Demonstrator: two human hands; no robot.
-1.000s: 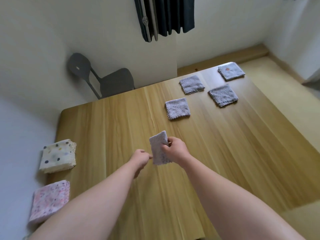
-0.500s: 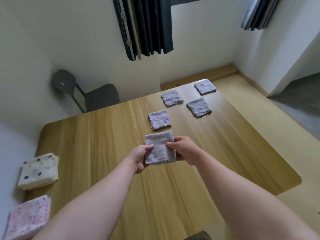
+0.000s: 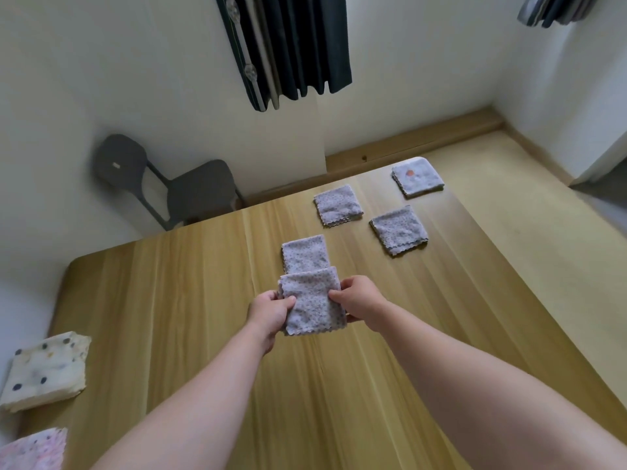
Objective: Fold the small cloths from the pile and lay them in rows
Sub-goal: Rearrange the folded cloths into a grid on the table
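I hold a folded grey speckled cloth above the middle of the wooden table. My left hand grips its left edge and my right hand grips its right edge. Its top edge overlaps my view of a folded grey cloth lying just beyond. Further back lie three more folded cloths: one at the far middle, one to its right and one at the far right corner.
A cream cloth stack with dark dots and a pink patterned stack sit at the table's left edge. A grey chair stands behind the table by the wall. Dark curtains hang above.
The cloth went from hanging narrow in my right hand to a flat folded square held by both hands. It now sits higher and further forward, near the closest laid cloth.
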